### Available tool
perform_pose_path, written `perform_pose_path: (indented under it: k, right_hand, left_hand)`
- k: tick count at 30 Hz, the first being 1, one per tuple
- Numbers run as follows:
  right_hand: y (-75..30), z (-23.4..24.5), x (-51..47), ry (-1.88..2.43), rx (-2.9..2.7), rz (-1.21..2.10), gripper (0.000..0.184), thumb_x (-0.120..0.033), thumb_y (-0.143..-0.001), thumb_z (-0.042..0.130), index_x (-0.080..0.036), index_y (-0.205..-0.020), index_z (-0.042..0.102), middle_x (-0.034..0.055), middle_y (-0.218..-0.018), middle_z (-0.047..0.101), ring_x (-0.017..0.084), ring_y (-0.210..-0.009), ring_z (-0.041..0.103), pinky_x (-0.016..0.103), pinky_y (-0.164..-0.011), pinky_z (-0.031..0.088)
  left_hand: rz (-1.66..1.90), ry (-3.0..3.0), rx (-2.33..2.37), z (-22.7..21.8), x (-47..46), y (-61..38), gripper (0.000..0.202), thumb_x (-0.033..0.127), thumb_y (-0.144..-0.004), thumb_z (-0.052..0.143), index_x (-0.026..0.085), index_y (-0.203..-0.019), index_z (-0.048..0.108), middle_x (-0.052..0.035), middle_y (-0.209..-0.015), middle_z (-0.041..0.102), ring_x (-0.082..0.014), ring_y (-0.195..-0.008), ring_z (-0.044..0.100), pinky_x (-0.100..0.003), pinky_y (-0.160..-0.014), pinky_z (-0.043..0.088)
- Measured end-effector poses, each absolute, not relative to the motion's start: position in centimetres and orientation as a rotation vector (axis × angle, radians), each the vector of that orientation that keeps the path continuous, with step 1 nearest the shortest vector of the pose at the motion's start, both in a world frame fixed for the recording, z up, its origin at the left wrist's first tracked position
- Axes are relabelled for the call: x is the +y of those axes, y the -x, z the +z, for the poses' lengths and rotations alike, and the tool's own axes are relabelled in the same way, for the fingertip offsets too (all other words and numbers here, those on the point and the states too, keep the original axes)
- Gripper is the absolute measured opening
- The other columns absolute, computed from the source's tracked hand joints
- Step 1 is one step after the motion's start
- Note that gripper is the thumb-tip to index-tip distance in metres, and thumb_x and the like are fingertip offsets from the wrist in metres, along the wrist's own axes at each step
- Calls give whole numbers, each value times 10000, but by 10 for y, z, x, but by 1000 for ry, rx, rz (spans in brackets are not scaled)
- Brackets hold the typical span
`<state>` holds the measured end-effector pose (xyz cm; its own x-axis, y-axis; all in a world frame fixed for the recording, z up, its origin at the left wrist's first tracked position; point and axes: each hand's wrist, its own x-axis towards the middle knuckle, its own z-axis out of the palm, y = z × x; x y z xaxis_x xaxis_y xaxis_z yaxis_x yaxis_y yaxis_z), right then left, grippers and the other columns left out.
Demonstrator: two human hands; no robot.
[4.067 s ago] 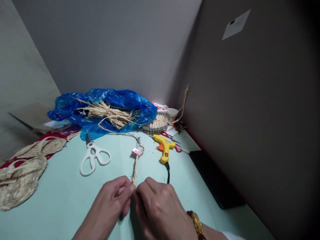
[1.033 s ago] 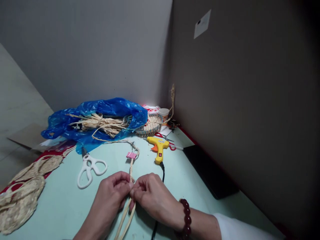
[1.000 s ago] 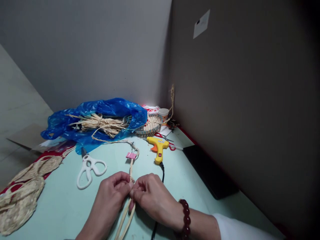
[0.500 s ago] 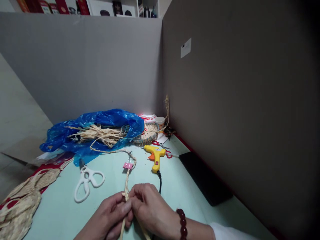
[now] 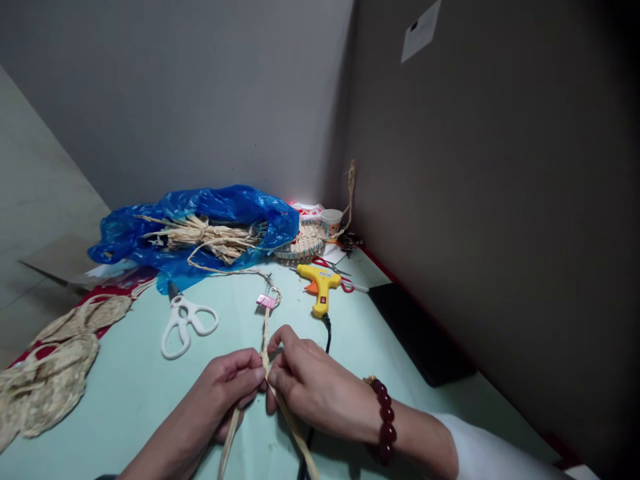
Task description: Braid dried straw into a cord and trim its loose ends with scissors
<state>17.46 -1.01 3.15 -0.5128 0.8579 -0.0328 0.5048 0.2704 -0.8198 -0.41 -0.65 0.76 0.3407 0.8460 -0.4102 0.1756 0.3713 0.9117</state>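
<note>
Two loose strands (image 5: 295,430) are spreading wider than a moment ago, toward five and seven o'clock, as the left hand (image 5: 227,388) and right hand (image 5: 306,387) are pinching the straw braid (image 5: 265,333) tight between closed fingers, at six o'clock from the pink clip (image 5: 267,301).

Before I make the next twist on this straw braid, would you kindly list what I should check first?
1. Left hand pinching the braid at its working end: ok.
2. Right hand pinching the same spot: ok.
3. Pink clip clamped at the braid's far end: ok.
4. Two loose strands lying apart, untangled: ok.
5. Glue gun cord clear of the strands: not ok, it runs under the right hand beside them.
6. Glue gun switched off: cannot tell.
</note>
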Motion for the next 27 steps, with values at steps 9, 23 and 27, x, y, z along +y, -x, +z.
perform_pose_path:
  k: [9,23,27]
  right_hand:
    - [-165,25,-27,1418,-2360,355,136,-207,-871,450,-200,-747,506,12,-584,610,136,-457,451,293,-475,179]
    - [-158,10,-22,667,-2421,22,249,-164,-885,449,-131,-699,610,15,-585,609,120,-455,498,254,-431,298]
    - [-172,27,11,1325,-1993,599,344,-255,-970,394,-155,-752,642,2,-656,644,107,-597,562,218,-576,381]
  left_hand:
    - [586,-1346,1234,1,-3,11,258,326,-759,641,178,-604,497,61,-595,401,-118,-600,331,-233,-538,267]
    - [592,-1182,1143,0,-3,12,385,543,-733,596,222,-591,437,122,-396,296,-46,-340,143,-238,-371,68]
    - [643,-1204,1262,3,-4,24,382,563,-701,599,218,-611,463,105,-466,302,-76,-418,202,-230,-417,150]
